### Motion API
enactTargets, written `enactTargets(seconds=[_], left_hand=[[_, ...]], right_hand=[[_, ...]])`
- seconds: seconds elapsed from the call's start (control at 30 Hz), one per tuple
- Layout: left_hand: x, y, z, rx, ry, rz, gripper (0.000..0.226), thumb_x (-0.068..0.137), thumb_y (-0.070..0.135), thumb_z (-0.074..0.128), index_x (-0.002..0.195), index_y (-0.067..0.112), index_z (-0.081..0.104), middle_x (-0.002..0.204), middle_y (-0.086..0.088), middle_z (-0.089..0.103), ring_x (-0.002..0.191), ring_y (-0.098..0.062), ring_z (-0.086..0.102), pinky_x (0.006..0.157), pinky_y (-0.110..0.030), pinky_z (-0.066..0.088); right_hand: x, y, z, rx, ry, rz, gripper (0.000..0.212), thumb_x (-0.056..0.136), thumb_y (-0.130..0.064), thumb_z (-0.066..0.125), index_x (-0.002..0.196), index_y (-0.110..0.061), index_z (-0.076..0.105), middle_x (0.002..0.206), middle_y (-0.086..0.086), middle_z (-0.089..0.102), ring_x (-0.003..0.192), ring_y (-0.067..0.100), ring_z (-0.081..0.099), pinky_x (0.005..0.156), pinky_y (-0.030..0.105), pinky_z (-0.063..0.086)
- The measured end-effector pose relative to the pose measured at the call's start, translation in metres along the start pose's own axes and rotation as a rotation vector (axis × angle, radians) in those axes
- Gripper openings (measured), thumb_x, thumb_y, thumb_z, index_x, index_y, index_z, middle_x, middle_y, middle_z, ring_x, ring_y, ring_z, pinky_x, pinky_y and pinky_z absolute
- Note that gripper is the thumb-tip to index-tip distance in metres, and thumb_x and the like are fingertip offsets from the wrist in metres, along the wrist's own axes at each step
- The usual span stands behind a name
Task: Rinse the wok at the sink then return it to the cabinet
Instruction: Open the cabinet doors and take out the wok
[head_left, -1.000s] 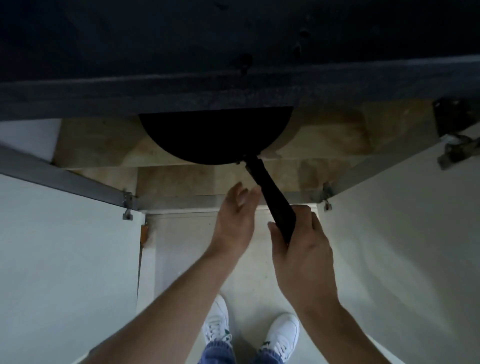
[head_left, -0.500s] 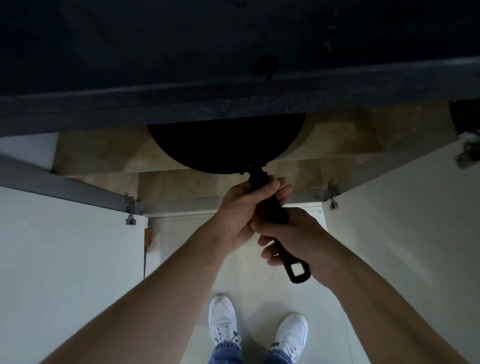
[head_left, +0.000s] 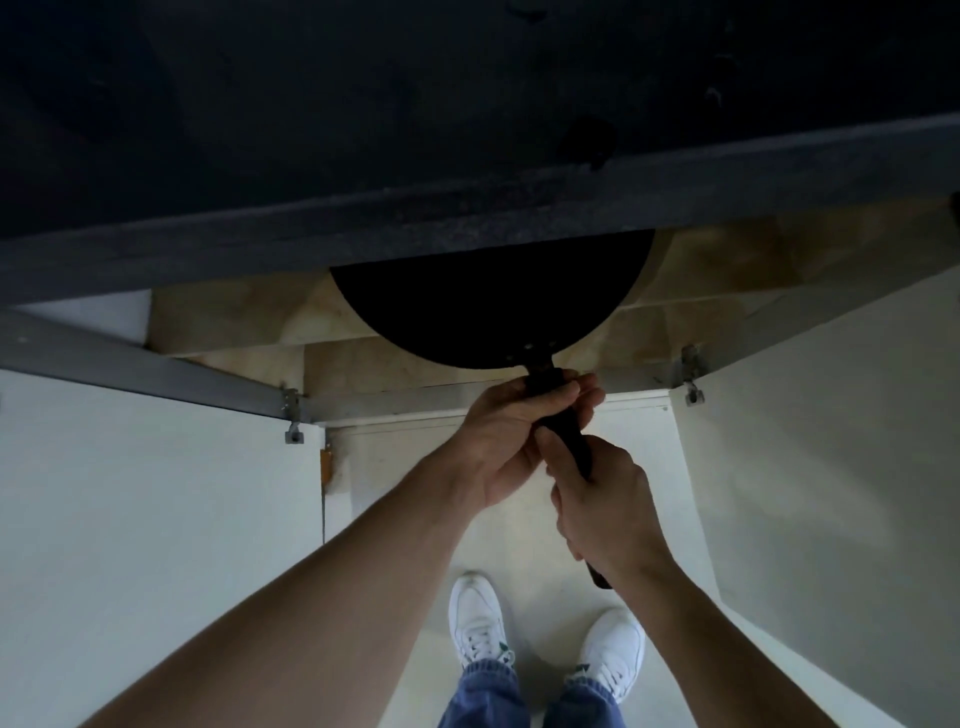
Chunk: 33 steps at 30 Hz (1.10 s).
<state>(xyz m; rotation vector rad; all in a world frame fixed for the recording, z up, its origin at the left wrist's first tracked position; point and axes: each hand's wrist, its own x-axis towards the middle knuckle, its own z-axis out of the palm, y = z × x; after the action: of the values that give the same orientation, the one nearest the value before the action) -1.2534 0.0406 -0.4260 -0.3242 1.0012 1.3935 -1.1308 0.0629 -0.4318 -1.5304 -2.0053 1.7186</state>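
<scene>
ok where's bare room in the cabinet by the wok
Bare beige cabinet floor shows left of the black round wok, up to the open white left door, and right of it toward the right door. Crowded front middle: left hand and right hand grip the black handle. The dark countertop hides the rear.

Head-worn view, steeply downward, close.

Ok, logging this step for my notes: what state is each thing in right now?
Black round wok: inside the open cabinet, partly hidden under the dark countertop.
White left cabinet door: open.
White right cabinet door: open.
Left hand: grips the wok's black handle near the bowl.
Right hand: grips the handle nearer its end.
</scene>
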Motion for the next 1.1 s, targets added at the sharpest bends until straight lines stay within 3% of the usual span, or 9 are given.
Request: enactTargets(seconds=[0.1, 0.3, 0.4, 0.53, 0.6, 0.7, 0.8, 0.87, 1.1], left_hand=[[-0.015, -0.010, 0.002, -0.002, 0.012, -0.016, 0.035, 0.090, -0.008, 0.059, 0.124, -0.014, 0.056, 0.113, -0.020, 0.070, 0.093, -0.023, 0.073, 0.086, -0.029, 0.059], [-0.066, -0.044, 0.000, -0.016, 0.060, -0.087, 0.022, 0.090, -0.008, 0.059, 0.111, -0.008, 0.062, 0.104, -0.018, 0.073, 0.087, -0.021, 0.075, 0.080, -0.025, 0.060], [-0.100, -0.062, -0.002, -0.026, 0.085, -0.119, 0.020, 0.090, -0.007, 0.059, 0.110, -0.007, 0.062, 0.104, -0.018, 0.073, 0.085, -0.021, 0.075, 0.077, -0.024, 0.059], [-0.153, -0.082, 0.001, -0.042, 0.115, -0.166, 0.016, 0.091, -0.008, 0.058, 0.106, -0.007, 0.062, 0.102, -0.018, 0.074, 0.085, -0.021, 0.075, 0.076, -0.023, 0.060], [-0.180, -0.092, 0.003, -0.055, 0.127, -0.174, 0.019, 0.092, -0.008, 0.056, 0.110, -0.009, 0.061, 0.104, -0.019, 0.072, 0.086, -0.021, 0.075, 0.077, -0.024, 0.060], [-0.217, -0.111, 0.005, -0.042, 0.143, -0.186, 0.032, 0.092, -0.007, 0.056, 0.124, -0.015, 0.055, 0.110, -0.020, 0.071, 0.089, -0.021, 0.075, 0.076, -0.023, 0.060], [-0.252, -0.129, 0.005, -0.026, 0.141, -0.186, 0.032, 0.093, -0.005, 0.056, 0.124, -0.013, 0.055, 0.104, -0.016, 0.074, 0.090, -0.022, 0.075, 0.075, -0.024, 0.060], [-0.275, -0.141, 0.007, -0.002, 0.121, -0.205, 0.031, 0.093, -0.004, 0.056, 0.123, -0.012, 0.056, 0.104, -0.016, 0.074, 0.090, -0.022, 0.075, 0.075, -0.024, 0.060], [-0.341, -0.182, 0.008, 0.084, 0.095, -0.241, 0.033, 0.094, -0.006, 0.054, 0.126, -0.014, 0.053, 0.110, -0.018, 0.070, 0.090, -0.022, 0.074, 0.073, -0.024, 0.060]], right_hand=[[-0.017, 0.002, 0.000, -0.036, 0.019, 0.011, 0.052, 0.095, -0.053, 0.048, 0.066, -0.010, 0.053, 0.051, 0.011, 0.060, 0.039, 0.027, 0.054, 0.046, 0.042, 0.052], [-0.084, 0.004, -0.002, -0.069, 0.016, 0.105, 0.047, 0.097, -0.047, 0.051, 0.061, -0.017, 0.049, 0.053, 0.008, 0.061, 0.047, 0.025, 0.057, 0.051, 0.037, 0.047], [-0.125, 0.000, -0.002, -0.063, 0.006, 0.158, 0.046, 0.097, -0.046, 0.051, 0.060, -0.020, 0.048, 0.048, 0.001, 0.055, 0.040, 0.017, 0.049, 0.047, 0.032, 0.042], [-0.181, 0.001, 0.002, -0.076, 0.006, 0.213, 0.046, 0.096, -0.051, 0.049, 0.061, -0.022, 0.049, 0.047, -0.003, 0.053, 0.042, 0.018, 0.051, 0.050, 0.032, 0.044], [-0.209, 0.000, 0.005, -0.091, 0.013, 0.260, 0.045, 0.094, -0.054, 0.049, 0.061, -0.023, 0.050, 0.048, -0.004, 0.053, 0.046, 0.018, 0.052, 0.051, 0.030, 0.041], [-0.252, -0.007, 0.002, -0.031, 0.029, 0.278, 0.043, 0.097, -0.041, 0.055, 0.060, -0.019, 0.052, 0.045, -0.004, 0.051, 0.041, 0.008, 0.046, 0.047, 0.026, 0.039], [-0.295, -0.011, -0.001, -0.033, 0.043, 0.283, 0.044, 0.097, -0.036, 0.056, 0.057, -0.020, 0.051, 0.045, -0.005, 0.051, 0.039, 0.007, 0.044, 0.045, 0.024, 0.036], [-0.324, -0.009, -0.001, 0.027, 0.045, 0.300, 0.039, 0.098, -0.034, 0.056, 0.063, -0.018, 0.056, 0.049, -0.005, 0.054, 0.043, 0.012, 0.046, 0.047, 0.029, 0.039], [-0.407, 0.006, 0.002, 0.084, 0.083, 0.328, 0.036, 0.098, -0.039, 0.055, 0.077, -0.011, 0.062, 0.056, 0.001, 0.059, 0.046, 0.012, 0.049, 0.046, 0.028, 0.039]])
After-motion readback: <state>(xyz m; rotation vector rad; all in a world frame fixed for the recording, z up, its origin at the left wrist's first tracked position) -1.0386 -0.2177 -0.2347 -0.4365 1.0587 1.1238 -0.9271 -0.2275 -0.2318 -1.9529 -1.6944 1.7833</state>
